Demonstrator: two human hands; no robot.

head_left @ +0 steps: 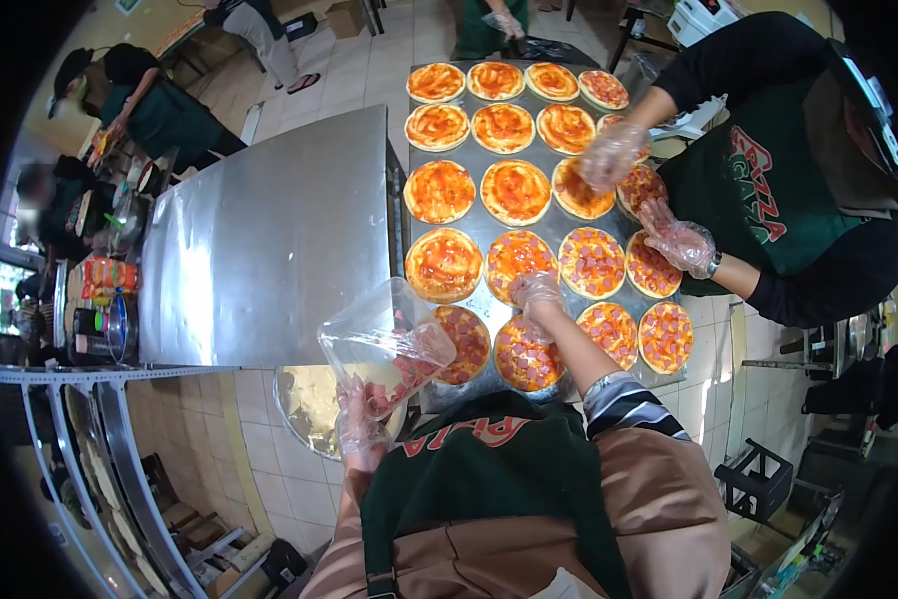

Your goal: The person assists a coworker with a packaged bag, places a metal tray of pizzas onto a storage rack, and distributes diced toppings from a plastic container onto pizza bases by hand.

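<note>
My left hand (359,424), in a clear plastic glove, grips a clear plastic container (394,329) by its near side. The container is tilted, and diced ham (409,371) lies in its lower part. Over a sauced pizza (517,258) partly strewn with ham cubes is my right hand (537,295), also gloved. Its fingers are bunched and point down at the pizza; what they hold, if anything, is hidden. Just below it lies a pizza (529,354) covered with ham, and to its right another ham-topped pizza (592,263).
Across the metal table (484,222), a co-worker's gloved hands (613,155) work over other pizzas. Several sauce-only pizzas (516,193) fill the far left rows. A steel surface (279,250) adjoins on the left, with a round foil-like tray (314,404) below. More people stand farther back.
</note>
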